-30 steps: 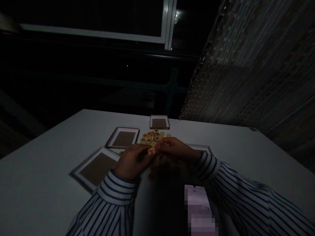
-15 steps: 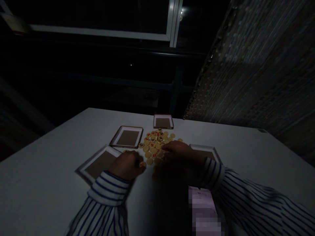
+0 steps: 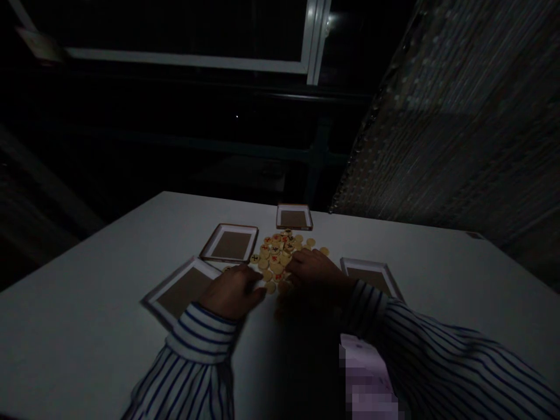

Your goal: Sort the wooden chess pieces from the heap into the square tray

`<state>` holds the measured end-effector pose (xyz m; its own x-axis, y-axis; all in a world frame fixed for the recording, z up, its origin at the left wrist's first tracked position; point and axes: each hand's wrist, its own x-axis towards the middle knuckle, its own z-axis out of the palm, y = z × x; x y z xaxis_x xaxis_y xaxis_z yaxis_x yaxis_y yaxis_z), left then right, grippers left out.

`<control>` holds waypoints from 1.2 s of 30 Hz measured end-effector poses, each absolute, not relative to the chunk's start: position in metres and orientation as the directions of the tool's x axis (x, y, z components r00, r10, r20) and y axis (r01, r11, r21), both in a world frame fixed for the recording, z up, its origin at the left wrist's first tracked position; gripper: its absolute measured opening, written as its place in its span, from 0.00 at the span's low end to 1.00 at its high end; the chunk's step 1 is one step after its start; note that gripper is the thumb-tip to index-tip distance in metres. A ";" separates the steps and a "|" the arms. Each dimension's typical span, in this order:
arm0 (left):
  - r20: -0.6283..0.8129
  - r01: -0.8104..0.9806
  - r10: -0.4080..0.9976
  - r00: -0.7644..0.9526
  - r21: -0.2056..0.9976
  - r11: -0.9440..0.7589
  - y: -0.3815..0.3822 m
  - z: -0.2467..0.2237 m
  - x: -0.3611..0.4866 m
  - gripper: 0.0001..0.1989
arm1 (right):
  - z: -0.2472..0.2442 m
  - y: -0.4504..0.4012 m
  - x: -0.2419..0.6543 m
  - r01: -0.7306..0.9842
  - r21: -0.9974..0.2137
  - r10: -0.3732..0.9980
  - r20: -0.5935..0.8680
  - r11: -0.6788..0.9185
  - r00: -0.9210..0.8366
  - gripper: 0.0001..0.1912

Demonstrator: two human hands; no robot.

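A heap of round wooden Chinese chess pieces lies mid-table, some showing red or black characters, others blank side up. My left hand is at the heap's near left edge, thumb and fingers apart, with no piece visible between them. On the heap's right side rests my right hand, its fingers bent and drawn together over the pieces. Its fingertips are in shadow, so what they hold, if anything, is hidden. Dark shadow also covers the pieces nearest me.
Shallow box trays surround the heap: a brown-rimmed tray at left, a small tray behind, a pale tray beside my left wrist and another by my right wrist. A bead curtain hangs at right beyond the white table.
The red-marked piece held in my left hand no longer shows there, and its thumb and fingers have parted. My right hand has shifted slightly left over the heap.
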<state>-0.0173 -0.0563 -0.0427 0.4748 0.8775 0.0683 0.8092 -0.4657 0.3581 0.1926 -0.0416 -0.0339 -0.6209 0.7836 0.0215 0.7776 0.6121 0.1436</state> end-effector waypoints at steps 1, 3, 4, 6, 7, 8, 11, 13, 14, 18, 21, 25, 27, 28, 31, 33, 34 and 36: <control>0.090 0.803 0.879 0.469 0.370 -0.467 -0.056 -0.043 -0.017 0.16 | -0.034 -0.042 0.194 0.773 0.144 0.778 0.028 0.618 -0.628 0.10; 0.149 0.785 0.877 0.457 0.395 -0.476 -0.054 -0.045 -0.017 0.17 | -0.034 -0.042 0.196 0.760 0.145 0.760 0.065 0.634 -0.646 0.10; 0.178 0.771 0.872 0.455 0.412 -0.486 -0.053 -0.045 -0.016 0.16 | -0.034 -0.043 0.197 0.752 0.143 0.748 0.090 0.644 -0.658 0.10; 0.231 0.729 0.860 0.454 0.459 -0.508 -0.053 -0.046 -0.015 0.16 | -0.034 -0.044 0.199 0.731 0.139 0.716 0.146 0.668 -0.682 0.11; 0.255 0.703 0.854 0.453 0.486 -0.519 -0.053 -0.046 -0.013 0.16 | -0.033 -0.045 0.200 0.722 0.139 0.700 0.176 0.678 -0.692 0.11; 0.274 0.675 0.848 0.454 0.515 -0.528 -0.053 -0.045 -0.012 0.16 | -0.032 -0.046 0.201 0.709 0.143 0.680 0.205 0.690 -0.704 0.11; 0.309 0.583 0.836 0.452 0.607 -0.540 -0.055 -0.044 -0.008 0.17 | -0.027 -0.049 0.201 0.646 0.163 0.593 0.280 0.745 -0.755 0.10; 0.309 0.525 0.831 0.462 0.660 -0.537 -0.056 -0.043 -0.006 0.18 | -0.023 -0.052 0.200 0.598 0.171 0.533 0.311 0.783 -0.787 0.10; 0.302 0.504 0.831 0.468 0.680 -0.532 -0.056 -0.043 -0.005 0.19 | -0.021 -0.054 0.199 0.582 0.170 0.514 0.320 0.795 -0.796 0.10; 0.268 0.468 0.841 0.470 0.732 -0.495 -0.057 -0.043 -0.004 0.19 | -0.019 -0.056 0.196 0.550 0.149 0.486 0.319 0.822 -0.813 0.09; 0.256 0.451 0.852 0.457 0.759 -0.469 -0.057 -0.044 -0.004 0.17 | -0.022 -0.055 0.195 0.536 0.129 0.481 0.303 0.835 -0.822 0.09; 0.288 0.454 0.859 0.424 0.753 -0.476 -0.058 -0.044 -0.004 0.15 | -0.023 -0.054 0.194 0.540 0.124 0.494 0.274 0.833 -0.825 0.10; 0.307 0.470 0.858 0.413 0.735 -0.489 -0.058 -0.044 -0.004 0.13 | -0.022 -0.055 0.195 0.570 0.119 0.527 0.264 0.813 -0.807 0.10; 0.311 0.477 0.854 0.417 0.725 -0.497 -0.057 -0.044 -0.004 0.12 | -0.021 -0.055 0.195 0.587 0.108 0.546 0.267 0.802 -0.794 0.10; 0.326 0.488 0.843 0.429 0.701 -0.520 -0.057 -0.043 -0.004 0.10 | -0.020 -0.055 0.198 0.624 0.076 0.580 0.297 0.778 -0.759 0.10; 0.342 0.492 0.842 0.416 0.694 -0.525 -0.058 -0.043 -0.004 0.11 | -0.020 -0.054 0.201 0.651 0.079 0.602 0.312 0.755 -0.735 0.10; 0.348 0.494 0.844 0.408 0.693 -0.524 -0.058 -0.043 -0.004 0.11 | -0.019 -0.053 0.203 0.670 0.082 0.617 0.319 0.738 -0.719 0.10; 0.345 0.493 0.850 0.397 0.701 -0.515 -0.058 -0.043 -0.003 0.12 | -0.017 -0.052 0.207 0.706 0.070 0.650 0.335 0.705 -0.682 0.11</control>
<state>-0.0032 -0.0581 -0.0428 0.3971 0.8503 0.3455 0.4932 -0.5152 0.7010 0.2070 -0.0522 -0.0175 -0.6821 0.6502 0.3346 0.7061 0.7046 0.0702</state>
